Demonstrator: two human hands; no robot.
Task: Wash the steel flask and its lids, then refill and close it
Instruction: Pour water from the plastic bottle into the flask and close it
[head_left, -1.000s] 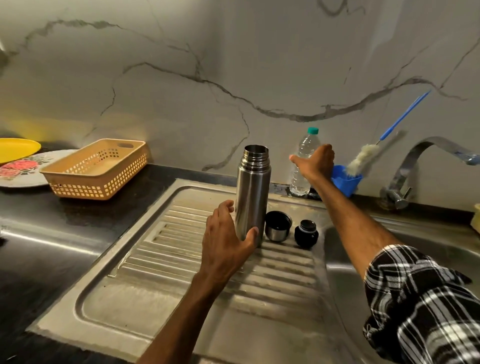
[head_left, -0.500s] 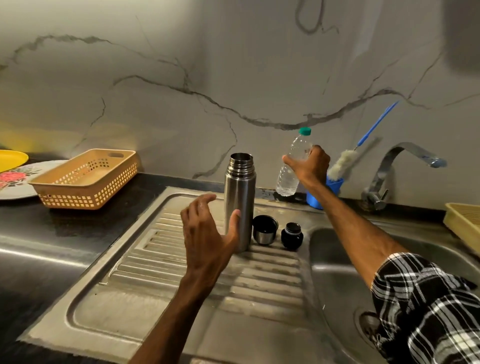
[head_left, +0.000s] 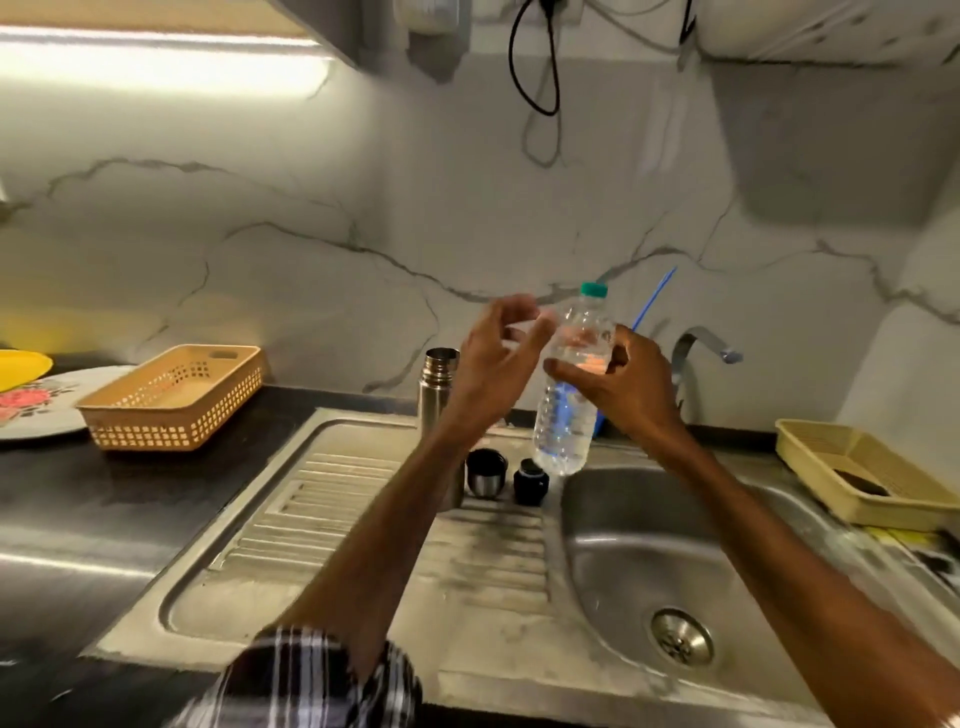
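Flask (head_left: 439, 395): steel, upright, mouth uncovered, on the far edge of the drainboard (head_left: 363, 525), and your left forearm crosses its lower part. Cup lid (head_left: 485, 474): mouth up, just right of the flask's base. Stopper (head_left: 531, 482): black, just right of the cup lid, beside the sink (head_left: 623, 525) rim. Bottle (head_left: 563, 431): clear plastic, green cap on, held off the surface and slightly tilted above the stopper and the sink's far left corner. Your right hand (head_left: 628, 389): wrapped round the bottle's middle, thumb across the near face, fingers behind. Your left hand (head_left: 493, 364): raised just left of the bottle's shoulder, fingers apart and loosely curled, holding nothing; blur hides whether a fingertip touches the bottle. Tap (head_left: 701, 347): on the far side, right of your right hand. Brush (head_left: 655, 295): only its blue handle shows, slanting up behind the bottle. Basket (head_left: 176, 400): orange, perforated, on the dark counter (head_left: 78, 519), far left. Floral plate (head_left: 36, 410): left of the basket. Yellow plate (head_left: 21, 364): just beyond the floral one. Tray (head_left: 831, 441): pale yellow, right of the sink.
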